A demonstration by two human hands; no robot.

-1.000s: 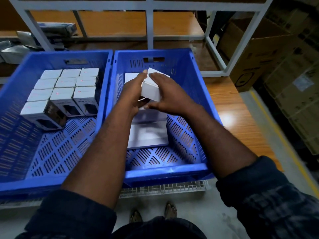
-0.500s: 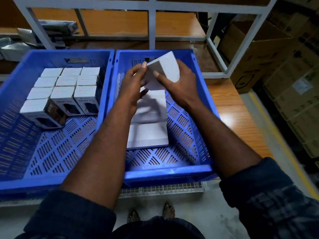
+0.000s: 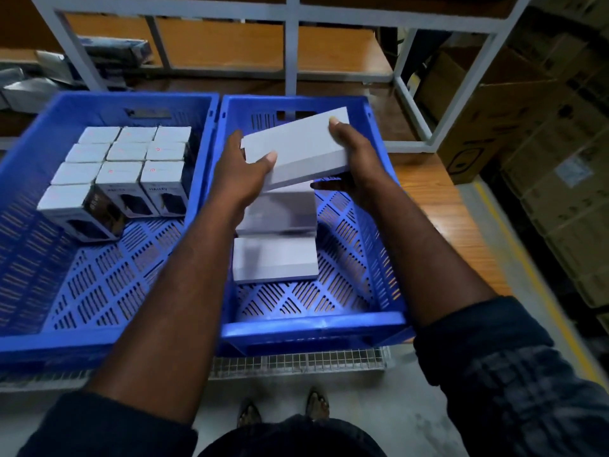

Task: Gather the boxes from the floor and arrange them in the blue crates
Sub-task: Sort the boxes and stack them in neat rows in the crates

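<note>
**Over the right crate: flat box held level, ready to go down**

Above the right crate (image 3: 313, 324) you hold a flat white box (image 3: 296, 150) between both hands: your left hand (image 3: 244, 173) clamps its near-left end, thumb on top, and your right hand (image 3: 349, 153) grips its far-right end. It hangs tilted, clear of the two flat boxes (image 3: 275, 239) already lying in a row on the crate floor. The step in hand is placing it; next you need to level it and lower it, probably onto the far end of that row, though your hands hide that spot. The left crate (image 3: 99, 338) holds a block of small upright boxes (image 3: 131, 159). Half a second ago the box stood nearly on end, pinched at your fingertips; now it is turned broad face up and gripped at both ends.
</note>
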